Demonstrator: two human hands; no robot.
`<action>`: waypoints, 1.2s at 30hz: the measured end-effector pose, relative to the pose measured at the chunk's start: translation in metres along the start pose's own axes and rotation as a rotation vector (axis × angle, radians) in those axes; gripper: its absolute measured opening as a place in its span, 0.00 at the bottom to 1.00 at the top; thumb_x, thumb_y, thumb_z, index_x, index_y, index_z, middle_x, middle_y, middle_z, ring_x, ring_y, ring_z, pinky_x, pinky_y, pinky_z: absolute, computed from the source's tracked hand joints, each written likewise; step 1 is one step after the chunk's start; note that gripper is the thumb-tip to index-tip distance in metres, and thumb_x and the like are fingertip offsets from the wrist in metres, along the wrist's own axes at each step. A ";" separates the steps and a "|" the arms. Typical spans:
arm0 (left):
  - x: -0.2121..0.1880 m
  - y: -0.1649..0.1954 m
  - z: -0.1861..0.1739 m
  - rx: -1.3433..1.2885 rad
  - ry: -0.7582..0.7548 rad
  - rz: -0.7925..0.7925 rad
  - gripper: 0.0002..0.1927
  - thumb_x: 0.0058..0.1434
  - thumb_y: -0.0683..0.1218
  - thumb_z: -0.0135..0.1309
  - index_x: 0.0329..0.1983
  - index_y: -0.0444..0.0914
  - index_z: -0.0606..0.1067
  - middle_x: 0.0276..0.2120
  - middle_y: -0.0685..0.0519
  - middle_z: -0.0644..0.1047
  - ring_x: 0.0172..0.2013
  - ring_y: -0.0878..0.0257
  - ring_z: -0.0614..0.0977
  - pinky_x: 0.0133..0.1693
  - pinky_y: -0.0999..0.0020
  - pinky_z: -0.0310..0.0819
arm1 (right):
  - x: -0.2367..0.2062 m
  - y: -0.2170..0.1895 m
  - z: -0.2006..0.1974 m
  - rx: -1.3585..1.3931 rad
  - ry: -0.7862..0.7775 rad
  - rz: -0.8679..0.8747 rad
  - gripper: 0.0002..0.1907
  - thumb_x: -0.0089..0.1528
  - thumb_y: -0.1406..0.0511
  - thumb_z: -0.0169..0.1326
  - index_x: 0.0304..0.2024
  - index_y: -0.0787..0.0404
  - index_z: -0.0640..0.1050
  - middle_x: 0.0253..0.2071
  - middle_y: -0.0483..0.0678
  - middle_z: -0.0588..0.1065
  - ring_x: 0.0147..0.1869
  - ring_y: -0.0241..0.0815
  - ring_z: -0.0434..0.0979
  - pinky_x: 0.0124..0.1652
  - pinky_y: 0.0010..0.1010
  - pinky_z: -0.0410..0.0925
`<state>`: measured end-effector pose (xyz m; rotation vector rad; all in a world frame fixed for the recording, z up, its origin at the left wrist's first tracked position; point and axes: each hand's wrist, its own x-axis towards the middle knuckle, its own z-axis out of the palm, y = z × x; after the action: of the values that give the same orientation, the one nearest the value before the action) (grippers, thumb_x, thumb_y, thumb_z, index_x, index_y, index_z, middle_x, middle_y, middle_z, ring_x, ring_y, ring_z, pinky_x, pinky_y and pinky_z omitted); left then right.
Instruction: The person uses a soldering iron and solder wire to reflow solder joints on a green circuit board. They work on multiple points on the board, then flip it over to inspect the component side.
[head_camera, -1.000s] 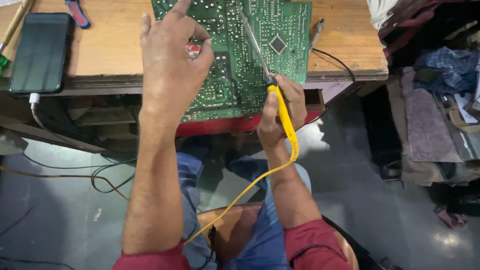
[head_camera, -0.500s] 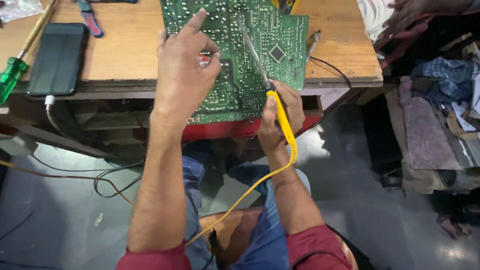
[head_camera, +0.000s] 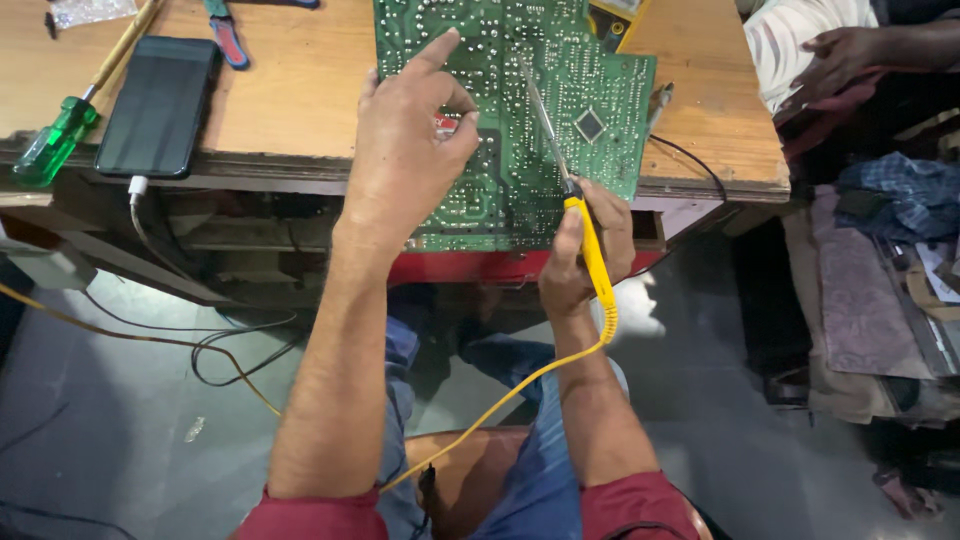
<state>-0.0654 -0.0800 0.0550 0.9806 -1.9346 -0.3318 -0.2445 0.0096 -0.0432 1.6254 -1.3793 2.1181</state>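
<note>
Green circuit board (head_camera: 520, 110) — left hand (head_camera: 410, 160) now pinching a small red-and-white piece over it, forefinger raised; right hand (head_camera: 585, 250) still clasping yellow soldering iron (head_camera: 590, 250) — tip on board.

Scuffed brown wooden workbench (head_camera: 300, 100) over a grey concrete floor (head_camera: 120, 430), loose dark cables (head_camera: 235, 345) underneath, daylight glare.
</note>
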 end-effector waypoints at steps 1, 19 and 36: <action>0.000 0.001 0.000 -0.004 -0.001 -0.010 0.04 0.60 0.43 0.61 0.35 0.38 0.78 0.65 0.45 0.73 0.60 0.46 0.77 0.65 0.32 0.49 | 0.000 0.000 0.000 0.002 -0.001 0.011 0.13 0.67 0.71 0.50 0.52 0.71 0.76 0.51 0.58 0.77 0.54 0.51 0.78 0.57 0.37 0.73; -0.005 -0.002 -0.013 0.013 0.043 0.001 0.04 0.62 0.43 0.61 0.37 0.38 0.79 0.65 0.42 0.74 0.60 0.45 0.77 0.66 0.38 0.57 | -0.003 0.001 0.002 -0.009 0.034 -0.004 0.13 0.67 0.70 0.50 0.53 0.71 0.75 0.51 0.58 0.78 0.55 0.51 0.78 0.59 0.38 0.72; -0.007 -0.001 -0.014 -0.063 0.068 0.035 0.03 0.61 0.39 0.62 0.36 0.34 0.78 0.64 0.35 0.73 0.59 0.43 0.79 0.60 0.55 0.73 | -0.006 0.005 0.003 0.051 0.063 0.024 0.13 0.67 0.69 0.50 0.53 0.71 0.75 0.51 0.58 0.77 0.55 0.49 0.77 0.58 0.37 0.72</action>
<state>-0.0518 -0.0729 0.0579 0.9048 -1.8667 -0.3337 -0.2425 0.0072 -0.0512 1.5528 -1.3435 2.2157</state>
